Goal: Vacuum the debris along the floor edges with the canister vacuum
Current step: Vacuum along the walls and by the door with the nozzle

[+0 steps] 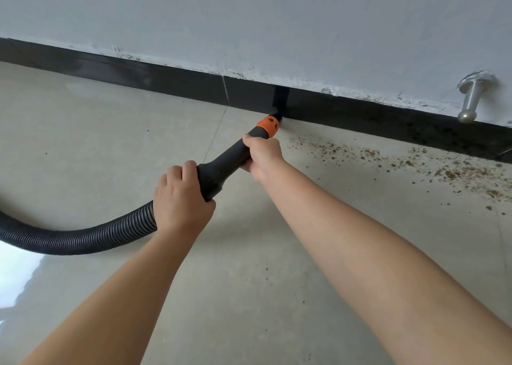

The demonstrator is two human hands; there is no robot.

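Both hands clamp the black plastic vacuum wand [221, 165]: left hand [181, 198] near the black ribbed hose [69, 238]; right hand [261, 157] below the orange collar [268, 126]. Nozzle tip touches the far black baseboard [166, 76]; brown crumb debris [401, 162] lies right of it on the beige tile floor [110, 132].

A pale grey painted wall [277, 18] fills the upper part of the view, its lower edge rough with chipped white paint. Below it runs a glossy black skirting board [166, 78], crossed by one thin vertical joint line. A silver metal door stop with a round knob end [471, 98] juts from the wall at the right, just above the skirting. The glossy beige tiled floor [110, 132] shows a thin grout line and a bright reflection at lower left.
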